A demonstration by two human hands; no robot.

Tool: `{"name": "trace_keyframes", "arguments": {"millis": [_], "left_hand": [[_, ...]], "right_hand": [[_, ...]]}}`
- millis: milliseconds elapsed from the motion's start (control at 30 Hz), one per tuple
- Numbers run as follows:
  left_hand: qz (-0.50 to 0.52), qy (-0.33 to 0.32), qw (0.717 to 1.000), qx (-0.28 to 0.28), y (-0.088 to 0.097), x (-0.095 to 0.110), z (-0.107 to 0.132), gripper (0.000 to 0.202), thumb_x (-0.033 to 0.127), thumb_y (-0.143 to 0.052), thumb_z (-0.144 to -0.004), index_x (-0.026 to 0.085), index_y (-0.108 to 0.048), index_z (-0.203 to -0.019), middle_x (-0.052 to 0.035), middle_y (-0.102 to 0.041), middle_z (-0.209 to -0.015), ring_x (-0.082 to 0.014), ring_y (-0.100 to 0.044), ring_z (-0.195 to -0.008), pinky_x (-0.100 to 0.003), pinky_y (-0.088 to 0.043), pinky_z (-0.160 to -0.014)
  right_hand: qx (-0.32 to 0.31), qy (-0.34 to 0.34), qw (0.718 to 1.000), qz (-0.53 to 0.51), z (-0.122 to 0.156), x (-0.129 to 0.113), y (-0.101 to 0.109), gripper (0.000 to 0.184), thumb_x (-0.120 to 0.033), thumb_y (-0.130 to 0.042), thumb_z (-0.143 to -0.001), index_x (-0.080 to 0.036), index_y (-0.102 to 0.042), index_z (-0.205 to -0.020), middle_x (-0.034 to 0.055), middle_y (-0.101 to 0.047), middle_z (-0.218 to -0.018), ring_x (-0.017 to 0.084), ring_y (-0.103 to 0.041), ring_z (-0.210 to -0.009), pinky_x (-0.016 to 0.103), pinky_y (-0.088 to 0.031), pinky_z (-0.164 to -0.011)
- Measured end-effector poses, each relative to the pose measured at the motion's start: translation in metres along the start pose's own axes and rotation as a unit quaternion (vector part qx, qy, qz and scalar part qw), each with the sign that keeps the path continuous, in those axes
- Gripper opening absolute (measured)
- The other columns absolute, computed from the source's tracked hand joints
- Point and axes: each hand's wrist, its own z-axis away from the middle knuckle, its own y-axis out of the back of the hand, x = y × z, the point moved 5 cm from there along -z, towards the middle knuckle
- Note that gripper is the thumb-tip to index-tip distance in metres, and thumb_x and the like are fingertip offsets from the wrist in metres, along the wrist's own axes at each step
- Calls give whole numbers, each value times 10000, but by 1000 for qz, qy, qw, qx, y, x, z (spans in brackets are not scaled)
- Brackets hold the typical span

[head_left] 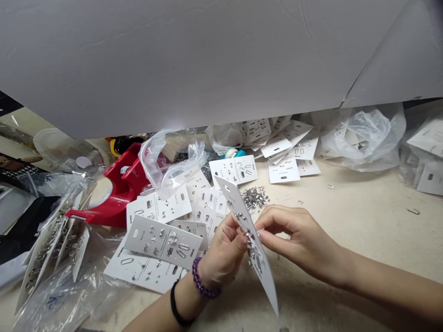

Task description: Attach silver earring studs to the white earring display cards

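Observation:
My left hand (223, 251) grips a white jewellery card (266, 276) edge-on, tilted toward me, with several small silver earrings fixed along it. A purple bead bracelet and a black band sit on that wrist. My right hand (297, 235) is at the card's other side, thumb and forefinger pinched together against an earring on the card; what the pinch holds is too small to name. A small heap of tiny silver pieces (255, 197) lies on the beige table just behind the hands.
Finished white earring cards (162, 240) lie scattered left of the hands, more (284, 157) at the back. A red plastic holder (117, 193), clear plastic bags (173, 161) (367, 133) and a grey board (207, 55) overhead surround the table (363, 221).

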Motion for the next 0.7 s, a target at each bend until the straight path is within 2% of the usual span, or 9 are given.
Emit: {"name": "trace_keyframes", "arguments": {"millis": [233, 433, 600, 700], "left_hand": [[-7, 8, 1000, 23, -2, 1, 0, 304, 391, -646, -698, 183, -427, -667, 76, -486, -460, -48, -369, -415, -206, -301, -515], [24, 24, 999, -15, -3, -2, 0, 322, 381, -685, -655, 193, -430, -714, 75, -518, -453, -46, -368, -390, -189, -223, -422], [32, 36, 999, 5, -3, -4, 0, 361, 408, -702, -624, 189, -423, -692, 81, -531, -432, -54, -420, -420, -222, -340, -554], [34, 41, 999, 9, -3, -6, 0, 379, 427, -709, -606, 193, -432, -714, 88, -521, -430, -57, -433, -416, -236, -342, -571]], "right_hand": [[-21, -45, 995, -85, -2, 5, -1, 91, -200, -545, -832, -151, -593, -773, 20, -646, -753, 97, -576, -688, 222, -473, -633], [-42, -72, 981, -174, -2, 6, -5, 94, -208, -539, -840, -148, -575, -777, 9, -654, -732, 99, -605, -701, 225, -499, -653], [-68, -82, 965, -240, -1, 4, -9, 84, -165, -505, -857, -136, -565, -806, 6, -656, -698, 98, -620, -708, 248, -511, -705], [-69, -90, 956, -270, -1, 4, -10, 78, -173, -510, -855, -138, -558, -806, 4, -655, -698, 100, -624, -698, 260, -519, -707]]}}
